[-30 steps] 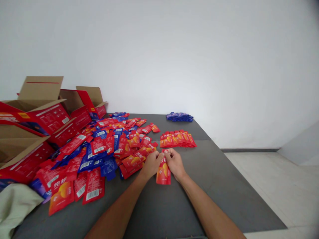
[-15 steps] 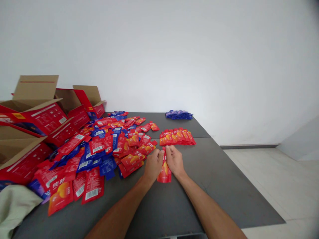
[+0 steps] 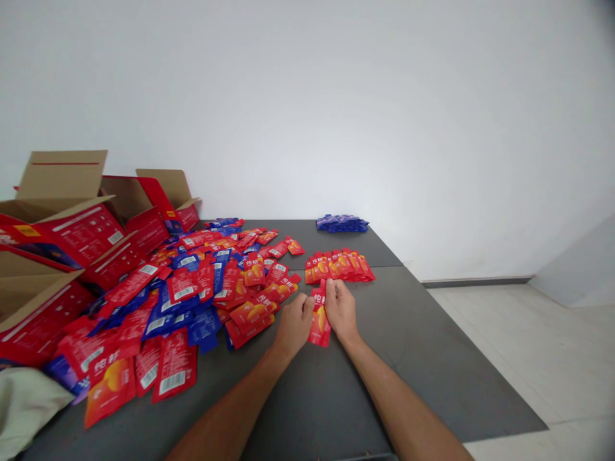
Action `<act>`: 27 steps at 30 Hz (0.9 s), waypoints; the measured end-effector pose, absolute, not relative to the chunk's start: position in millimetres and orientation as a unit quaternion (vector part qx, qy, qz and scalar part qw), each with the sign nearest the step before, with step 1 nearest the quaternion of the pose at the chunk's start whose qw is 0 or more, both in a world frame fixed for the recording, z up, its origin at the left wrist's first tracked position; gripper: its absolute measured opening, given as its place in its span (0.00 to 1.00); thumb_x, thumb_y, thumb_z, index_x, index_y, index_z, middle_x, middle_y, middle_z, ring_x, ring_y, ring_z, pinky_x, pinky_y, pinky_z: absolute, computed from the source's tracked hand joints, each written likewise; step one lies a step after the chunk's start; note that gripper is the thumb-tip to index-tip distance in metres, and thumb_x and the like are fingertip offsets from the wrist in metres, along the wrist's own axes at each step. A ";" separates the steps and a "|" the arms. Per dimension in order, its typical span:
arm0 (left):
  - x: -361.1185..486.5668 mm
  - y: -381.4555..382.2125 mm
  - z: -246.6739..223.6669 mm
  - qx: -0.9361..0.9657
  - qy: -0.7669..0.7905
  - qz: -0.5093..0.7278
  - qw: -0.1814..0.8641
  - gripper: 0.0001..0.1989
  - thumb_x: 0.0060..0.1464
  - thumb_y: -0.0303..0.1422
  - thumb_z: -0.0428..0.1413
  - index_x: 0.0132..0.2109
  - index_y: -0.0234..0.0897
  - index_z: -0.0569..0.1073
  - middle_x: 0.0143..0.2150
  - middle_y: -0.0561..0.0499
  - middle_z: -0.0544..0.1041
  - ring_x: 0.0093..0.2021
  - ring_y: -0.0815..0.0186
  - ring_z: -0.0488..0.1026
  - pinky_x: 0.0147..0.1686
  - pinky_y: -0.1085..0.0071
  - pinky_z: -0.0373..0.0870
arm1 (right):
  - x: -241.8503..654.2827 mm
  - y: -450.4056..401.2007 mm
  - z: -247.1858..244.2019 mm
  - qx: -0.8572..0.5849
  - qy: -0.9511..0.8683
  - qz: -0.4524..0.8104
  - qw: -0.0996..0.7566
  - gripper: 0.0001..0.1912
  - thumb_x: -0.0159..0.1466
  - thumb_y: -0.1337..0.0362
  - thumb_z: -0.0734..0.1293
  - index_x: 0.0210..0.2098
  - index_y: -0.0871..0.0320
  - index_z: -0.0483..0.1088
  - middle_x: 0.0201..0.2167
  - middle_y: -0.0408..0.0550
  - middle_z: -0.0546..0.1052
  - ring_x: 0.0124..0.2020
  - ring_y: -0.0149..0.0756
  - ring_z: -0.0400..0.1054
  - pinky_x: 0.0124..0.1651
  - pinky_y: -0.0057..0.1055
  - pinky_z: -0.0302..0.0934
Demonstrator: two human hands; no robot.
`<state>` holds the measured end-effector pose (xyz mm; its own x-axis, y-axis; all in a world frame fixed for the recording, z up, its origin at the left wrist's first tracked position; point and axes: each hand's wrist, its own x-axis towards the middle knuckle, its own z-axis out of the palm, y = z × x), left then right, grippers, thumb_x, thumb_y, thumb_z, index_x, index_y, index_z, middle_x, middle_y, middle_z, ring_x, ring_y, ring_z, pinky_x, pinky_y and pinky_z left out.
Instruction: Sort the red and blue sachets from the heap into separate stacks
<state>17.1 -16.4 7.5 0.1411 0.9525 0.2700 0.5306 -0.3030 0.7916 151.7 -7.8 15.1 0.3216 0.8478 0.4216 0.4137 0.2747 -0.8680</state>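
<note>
A red pouch with orange fruit printed on it is upright between my hands, tilted a little, its top end towards the far side. My right hand is closed on its upper right edge. My left hand has its fingers curled at the pouch's left edge, the thumb against it; the fingertips are hidden. Just beyond my hands lies a row of overlapping red pouches. To the left spreads a loose heap of red pouches and blue pouches, some showing barcodes.
Open red cardboard boxes stand at the left behind the heap. A stack of blue pouches lies at the far edge of the dark table, near the wall. A pale cloth is at the lower left corner.
My left hand has moved slightly down from the pouch's top, uncovering more of its printed front. The pouch has tilted a little, its top leaning right. The view has shifted slightly.
</note>
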 end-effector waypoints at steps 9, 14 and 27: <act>16.4 -17.1 13.3 0.671 0.608 0.384 0.179 0.16 0.68 0.38 0.39 0.33 0.39 0.64 0.31 0.49 0.74 0.32 0.63 0.71 0.30 0.69 0.53 | 136.0 -13.5 14.5 -0.578 -0.571 0.231 0.534 0.26 0.70 0.47 0.54 0.23 0.57 0.62 0.21 0.40 0.67 0.25 0.30 0.59 0.29 0.27 0.48; 18.5 -14.7 16.7 0.669 0.599 0.399 0.188 0.16 0.67 0.37 0.40 0.33 0.39 0.65 0.30 0.49 0.74 0.31 0.64 0.71 0.29 0.70 0.54 | 136.6 -10.8 11.7 -0.599 -0.583 0.194 0.514 0.27 0.71 0.48 0.51 0.22 0.56 0.61 0.19 0.41 0.67 0.23 0.31 0.58 0.28 0.28 0.45; 13.3 -20.1 28.2 0.570 0.482 0.390 0.539 0.20 0.54 0.52 0.55 0.40 0.40 0.63 0.17 0.61 0.66 0.10 0.71 0.63 0.09 0.80 0.51 | 142.3 -3.7 5.8 -0.614 -0.526 0.267 0.524 0.31 0.69 0.42 0.51 0.21 0.57 0.64 0.19 0.45 0.72 0.21 0.32 0.60 0.25 0.27 0.48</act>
